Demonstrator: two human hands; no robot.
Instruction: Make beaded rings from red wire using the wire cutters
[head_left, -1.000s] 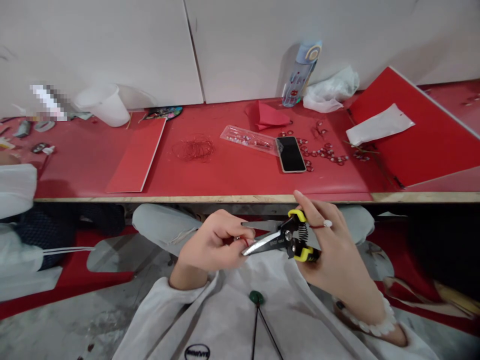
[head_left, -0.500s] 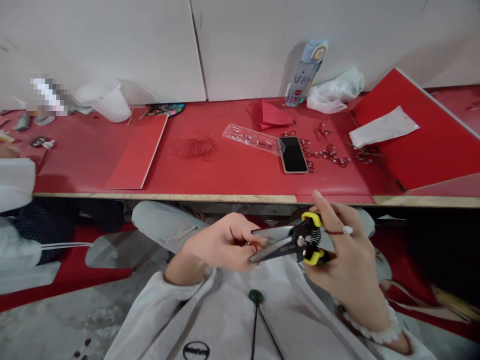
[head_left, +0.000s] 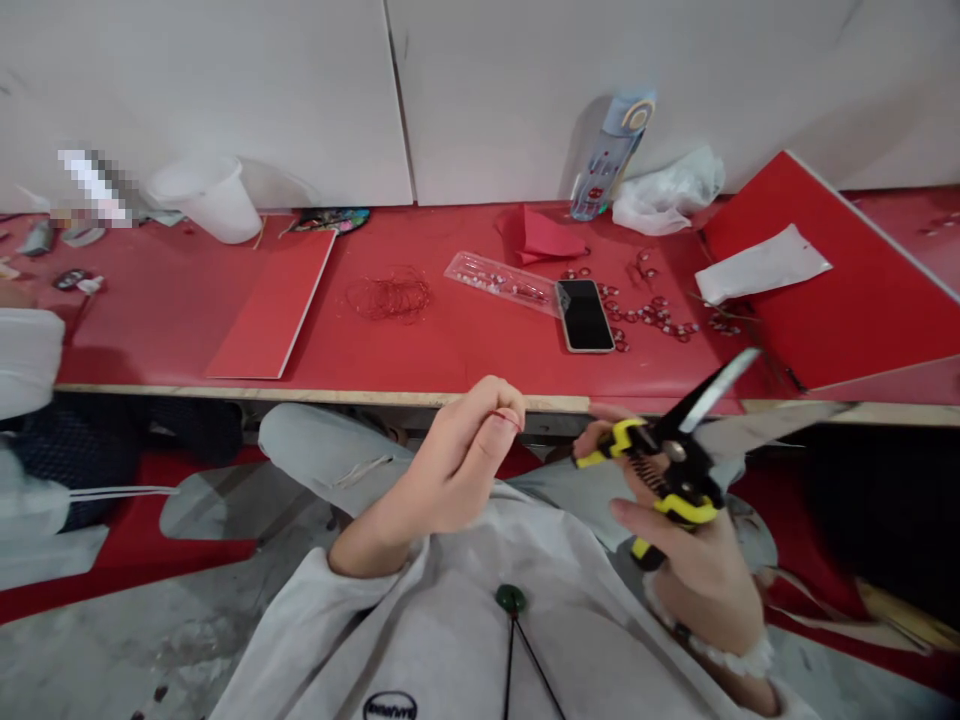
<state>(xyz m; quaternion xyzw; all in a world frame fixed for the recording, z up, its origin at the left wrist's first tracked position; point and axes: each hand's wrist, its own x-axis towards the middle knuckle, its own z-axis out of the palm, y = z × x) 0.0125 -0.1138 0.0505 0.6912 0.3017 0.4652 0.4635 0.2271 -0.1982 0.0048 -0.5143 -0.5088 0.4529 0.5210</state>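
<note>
My left hand (head_left: 465, 470) is closed in a pinch in front of the table edge, with a short bit of red cord (head_left: 505, 417) showing between thumb and forefinger. Farther right, my right hand (head_left: 709, 565) grips a pair of shears (head_left: 676, 452) by their black and yellow handles. The blades are spread and point to the right, away from my left hand. On the table beyond lie a loose coil of thin red cord (head_left: 390, 294), a clear plastic tray (head_left: 499, 280) with small beads, and several small red rings with pale beads (head_left: 660, 316).
A phone (head_left: 585, 318) overlaps the tray's end. Behind stand a water bottle (head_left: 611, 158) and a crumpled plastic bag (head_left: 671, 195). Red boards lie left (head_left: 274, 310) and right (head_left: 855, 320), the latter under a white packet (head_left: 765, 264). A white bucket (head_left: 217, 200) stands farther left, near another person's sleeve (head_left: 28, 360).
The shears have come away from the red cord in my left hand and swung round to the right, blades now spread. My left hand has turned upward, still pinching the cord.
</note>
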